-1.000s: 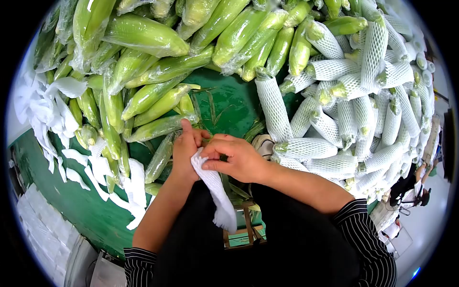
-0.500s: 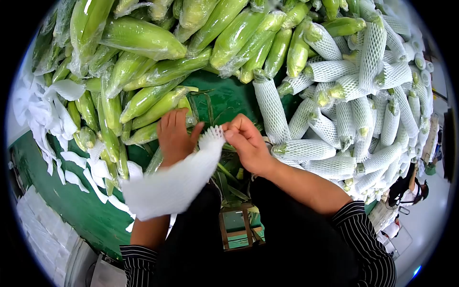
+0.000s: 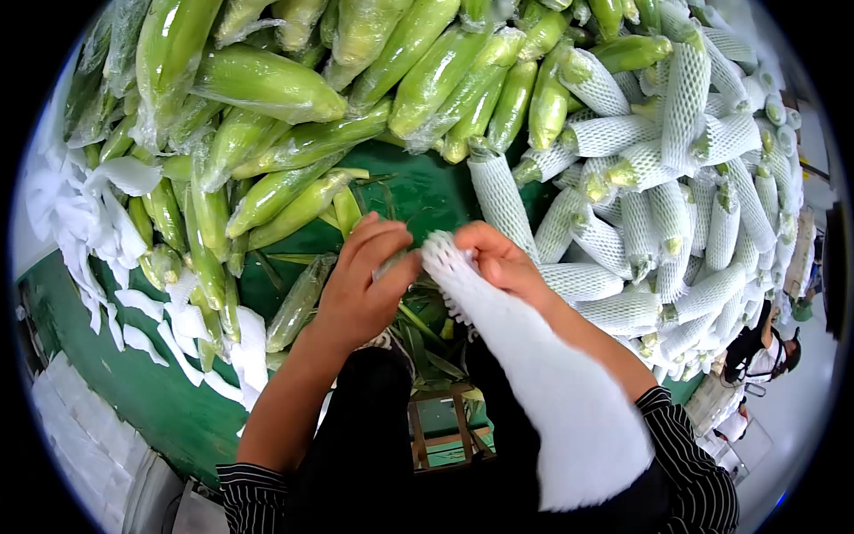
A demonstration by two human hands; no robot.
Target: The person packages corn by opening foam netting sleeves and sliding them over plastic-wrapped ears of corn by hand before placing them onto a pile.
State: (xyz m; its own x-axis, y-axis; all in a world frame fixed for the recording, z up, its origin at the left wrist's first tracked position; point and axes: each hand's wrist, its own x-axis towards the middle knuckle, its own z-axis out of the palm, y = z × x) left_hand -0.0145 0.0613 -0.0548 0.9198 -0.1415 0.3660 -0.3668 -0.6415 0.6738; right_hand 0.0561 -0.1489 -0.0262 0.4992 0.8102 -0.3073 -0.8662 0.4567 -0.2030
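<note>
My left hand (image 3: 363,280), its fingers curled, grips a plastic-wrapped corn cob (image 3: 390,263); only a small shiny part shows between the fingers. Close to its right, my right hand (image 3: 503,260) pinches the gathered open end of a white foam net sleeve (image 3: 556,383). The sleeve hangs down over my right forearm and lap, its mouth facing the left hand. Another wrapped cob (image 3: 301,303) lies just left of my left wrist.
Wrapped green corn (image 3: 267,84) is heaped at the top and left. Foam-sleeved cobs (image 3: 658,214) are piled on the right. Loose white foam sleeves (image 3: 98,205) lie at the left on the green surface (image 3: 116,392). A person (image 3: 769,351) is at the far right.
The foam sleeve has swung from the left side to the right, over my right forearm. My left hand has lifted a wrapped cob from the pile edge and come beside my right hand.
</note>
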